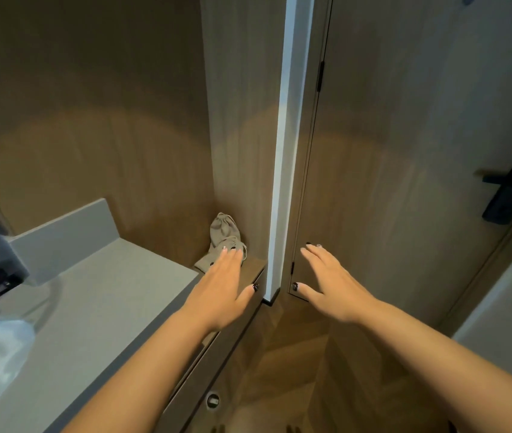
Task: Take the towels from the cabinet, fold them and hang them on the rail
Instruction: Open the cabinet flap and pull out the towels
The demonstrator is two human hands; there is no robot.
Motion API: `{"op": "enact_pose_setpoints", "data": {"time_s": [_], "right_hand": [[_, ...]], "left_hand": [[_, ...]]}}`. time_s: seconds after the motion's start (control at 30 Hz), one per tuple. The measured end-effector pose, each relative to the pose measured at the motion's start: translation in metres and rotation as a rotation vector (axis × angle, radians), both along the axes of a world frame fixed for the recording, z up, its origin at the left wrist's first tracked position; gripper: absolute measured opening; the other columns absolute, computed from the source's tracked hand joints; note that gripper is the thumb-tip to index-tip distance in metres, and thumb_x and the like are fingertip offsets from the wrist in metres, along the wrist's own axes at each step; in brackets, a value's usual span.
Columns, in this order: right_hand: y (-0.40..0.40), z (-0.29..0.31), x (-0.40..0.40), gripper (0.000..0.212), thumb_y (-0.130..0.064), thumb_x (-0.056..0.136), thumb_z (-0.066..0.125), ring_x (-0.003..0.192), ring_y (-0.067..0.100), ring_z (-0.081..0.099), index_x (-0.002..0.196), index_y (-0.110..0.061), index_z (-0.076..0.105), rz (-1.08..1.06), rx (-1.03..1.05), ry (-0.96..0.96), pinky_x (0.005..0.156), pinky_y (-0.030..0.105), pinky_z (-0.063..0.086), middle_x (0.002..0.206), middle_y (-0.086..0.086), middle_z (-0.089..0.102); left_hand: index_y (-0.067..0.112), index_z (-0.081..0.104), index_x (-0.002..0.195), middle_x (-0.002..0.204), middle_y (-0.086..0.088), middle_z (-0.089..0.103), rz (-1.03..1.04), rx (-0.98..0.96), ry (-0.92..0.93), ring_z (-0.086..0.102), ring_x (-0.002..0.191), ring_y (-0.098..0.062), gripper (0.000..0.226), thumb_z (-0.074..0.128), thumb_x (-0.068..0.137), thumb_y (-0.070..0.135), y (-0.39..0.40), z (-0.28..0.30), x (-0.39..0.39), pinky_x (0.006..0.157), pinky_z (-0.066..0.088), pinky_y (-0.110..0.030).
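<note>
Both forearms reach out, left hand (220, 289) and right hand (329, 285) with fingers straight, holding nothing (no towels visible); groping blindly risks knocking the cloth pouch (225, 237) off the desk (92, 307).

- Cabinet (389, 170): a tall wood-grain door at about 2 o'clock in the view, shut, with dark hinges along its left edge and a dark lever handle at 3 o'clock.
- Towels and rail: cannot be seen; a crumpled beige cloth (225, 242) in the countertop corner may be a pouch.
</note>
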State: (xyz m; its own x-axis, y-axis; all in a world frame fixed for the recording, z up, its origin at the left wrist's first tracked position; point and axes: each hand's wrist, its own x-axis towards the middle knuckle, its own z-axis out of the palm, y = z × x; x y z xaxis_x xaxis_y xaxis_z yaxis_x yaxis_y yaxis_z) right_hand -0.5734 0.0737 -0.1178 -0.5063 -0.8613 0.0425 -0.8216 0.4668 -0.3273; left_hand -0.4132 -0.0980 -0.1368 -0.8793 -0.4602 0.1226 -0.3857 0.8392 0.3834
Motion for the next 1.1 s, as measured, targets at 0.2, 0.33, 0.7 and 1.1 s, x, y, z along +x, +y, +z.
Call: {"op": "enact_pose_setpoints", "data": {"time_s": [0.2, 0.33, 0.7, 1.1], "right_hand": [[-0.058, -0.016, -0.065, 0.074, -0.043, 0.101, 0.048, 0.151, 0.012, -0.005, 0.158, -0.021, 0.006, 0.029, 0.033, -0.04, 0.12, 0.03, 0.007, 0.165, -0.005, 0.001], [-0.085, -0.025, -0.104, 0.075, -0.042, 0.1, 0.049, 0.151, 0.012, -0.005, 0.158, -0.021, 0.006, 0.053, 0.042, -0.083, 0.12, 0.03, 0.007, 0.165, -0.005, 0.001], [-0.15, -0.062, -0.233, 0.076, -0.043, 0.099, 0.05, 0.152, 0.014, -0.003, 0.158, -0.023, 0.006, 0.208, 0.133, -0.128, 0.121, 0.034, 0.01, 0.165, -0.006, 0.0], [-0.239, -0.096, -0.346, 0.074, -0.038, 0.102, 0.048, 0.152, 0.016, -0.003, 0.158, -0.021, 0.004, 0.613, 0.299, -0.172, 0.121, 0.033, 0.009, 0.165, -0.004, 0.0]], "left_hand": [[0.018, -0.002, 0.158, 0.166, 0.003, -0.002, 0.018, 0.028, -0.007, -0.01, 0.151, -0.011, 0.075, 0.041, 0.102, 0.044, -0.048, -0.018, -0.068, 0.124, 0.011, -0.036], [0.018, -0.003, 0.157, 0.166, 0.002, -0.003, 0.028, 0.041, -0.054, -0.011, 0.151, -0.011, 0.075, 0.041, 0.103, 0.044, -0.072, -0.031, -0.104, 0.124, 0.01, -0.035], [0.016, -0.003, 0.158, 0.166, 0.0, -0.003, 0.164, 0.059, -0.103, -0.01, 0.151, -0.011, 0.076, 0.04, 0.103, 0.046, -0.113, -0.064, -0.202, 0.119, 0.002, -0.026], [0.013, -0.001, 0.157, 0.166, -0.004, 0.001, 0.491, 0.113, -0.209, -0.006, 0.152, -0.014, 0.075, 0.039, 0.102, 0.044, -0.11, -0.102, -0.286, 0.119, 0.001, -0.027]]}}
